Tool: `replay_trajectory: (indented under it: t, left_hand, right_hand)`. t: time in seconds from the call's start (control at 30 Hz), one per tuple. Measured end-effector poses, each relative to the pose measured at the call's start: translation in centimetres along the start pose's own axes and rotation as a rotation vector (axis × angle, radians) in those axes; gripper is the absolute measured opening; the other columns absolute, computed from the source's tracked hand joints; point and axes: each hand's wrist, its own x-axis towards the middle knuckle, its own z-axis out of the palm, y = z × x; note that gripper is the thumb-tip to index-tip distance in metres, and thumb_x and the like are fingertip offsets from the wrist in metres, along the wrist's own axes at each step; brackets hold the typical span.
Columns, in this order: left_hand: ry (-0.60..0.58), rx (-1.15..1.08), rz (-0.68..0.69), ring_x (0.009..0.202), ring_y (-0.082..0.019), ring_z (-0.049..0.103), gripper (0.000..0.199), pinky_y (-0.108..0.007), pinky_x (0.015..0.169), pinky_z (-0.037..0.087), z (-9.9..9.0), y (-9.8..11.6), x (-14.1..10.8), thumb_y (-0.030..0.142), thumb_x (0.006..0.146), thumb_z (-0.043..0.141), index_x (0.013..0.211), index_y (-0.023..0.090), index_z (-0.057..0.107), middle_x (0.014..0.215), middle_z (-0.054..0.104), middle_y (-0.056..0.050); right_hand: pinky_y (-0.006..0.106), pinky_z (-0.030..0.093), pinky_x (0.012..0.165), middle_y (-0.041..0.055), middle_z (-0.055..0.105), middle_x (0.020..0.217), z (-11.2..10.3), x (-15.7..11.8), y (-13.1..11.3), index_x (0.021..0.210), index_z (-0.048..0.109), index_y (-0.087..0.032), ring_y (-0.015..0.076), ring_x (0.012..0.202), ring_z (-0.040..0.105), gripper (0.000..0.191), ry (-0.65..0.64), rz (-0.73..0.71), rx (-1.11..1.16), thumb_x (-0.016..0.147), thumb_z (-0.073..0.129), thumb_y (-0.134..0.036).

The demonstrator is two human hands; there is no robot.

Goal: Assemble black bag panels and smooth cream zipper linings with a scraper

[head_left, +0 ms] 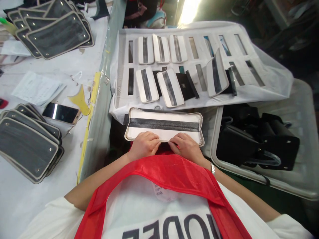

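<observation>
Close to my body, both hands grip the near edge of a long white bag panel (164,115) with a black stripe along its length. Its rounded corners and rim stand up, and dark material shows behind its far edge. My left hand (145,142) is closed on the edge left of the middle, fingertips pressed together. A little to the right, my right hand (185,145) pinches the same edge. The parts of the panel below my fingers are hidden. Just beyond it, a similar striped white panel (164,79) lies tilted on the slotted white rack.
Several striped panels rest on the slotted white rack (196,71). To the right, a plastic bin (306,132) holds black bags (239,142). On the left table are stacks of dark panels (28,142), a phone (61,113), papers (37,88) and a yellow scraper (81,99).
</observation>
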Motion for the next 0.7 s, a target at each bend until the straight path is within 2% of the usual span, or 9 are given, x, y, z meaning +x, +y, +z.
replay_trajectory:
  t: [0.17, 0.3, 0.47, 0.57, 0.7]
  left_hand:
    - [0.023, -0.099, -0.079, 0.079, -0.017, 0.061, 0.018, -0.031, 0.074, 0.046, 0.6, -0.3, 0.4, 0.025, 0.085, 0.055, 0.076, 0.017, 0.070, 0.085, 0.071, -0.004]
    - [0.019, -0.089, -0.099, 0.079, -0.016, 0.060, 0.016, -0.031, 0.073, 0.045, 0.8, -0.3, 0.4, 0.022, 0.082, 0.058, 0.072, 0.018, 0.069, 0.084, 0.071, -0.003]
    - [0.023, -0.017, -0.034, 0.080, -0.016, 0.058, 0.017, -0.031, 0.071, 0.041, 0.8, -0.1, 0.4, 0.021, 0.083, 0.055, 0.072, 0.019, 0.068, 0.086, 0.070, -0.002]
    - [-0.020, 0.018, -0.054, 0.081, -0.016, 0.056, 0.018, -0.032, 0.071, 0.039, 0.7, -0.1, 0.8, 0.021, 0.084, 0.055, 0.070, 0.019, 0.066, 0.086, 0.069, -0.002]
    - [-0.122, 0.017, -0.167, 0.082, -0.016, 0.055, 0.013, -0.032, 0.071, 0.038, 0.6, 0.0, 1.6, 0.019, 0.080, 0.059, 0.068, 0.019, 0.064, 0.085, 0.067, -0.002]
  right_hand:
    - [0.027, 0.040, 0.070, 0.0057, 0.060, 0.077, 0.1, 0.6, -0.7, 0.074, 0.064, -0.017, 0.0170, 0.075, 0.054, 0.018, -0.008, 0.100, -0.020, 0.086, 0.053, -0.026]
    - [0.027, 0.037, 0.068, 0.0062, 0.060, 0.079, -0.6, 1.0, -1.3, 0.073, 0.065, -0.017, 0.0173, 0.076, 0.052, 0.020, -0.127, 0.154, -0.095, 0.086, 0.051, -0.026]
    - [0.031, 0.031, 0.068, 0.0071, 0.061, 0.084, -1.4, 1.6, -2.2, 0.075, 0.066, -0.018, 0.0184, 0.078, 0.052, 0.027, -0.263, 0.193, -0.214, 0.089, 0.044, -0.026]
    - [0.032, 0.029, 0.067, 0.0066, 0.062, 0.084, -1.9, 2.4, -2.7, 0.077, 0.066, -0.019, 0.0196, 0.081, 0.054, 0.025, -0.324, 0.230, -0.249, 0.088, 0.045, -0.025]
    - [0.031, 0.029, 0.063, 0.0076, 0.063, 0.085, -2.6, 3.7, -2.9, 0.081, 0.066, -0.017, 0.0196, 0.080, 0.056, 0.020, -0.401, 0.276, -0.219, 0.084, 0.047, -0.023]
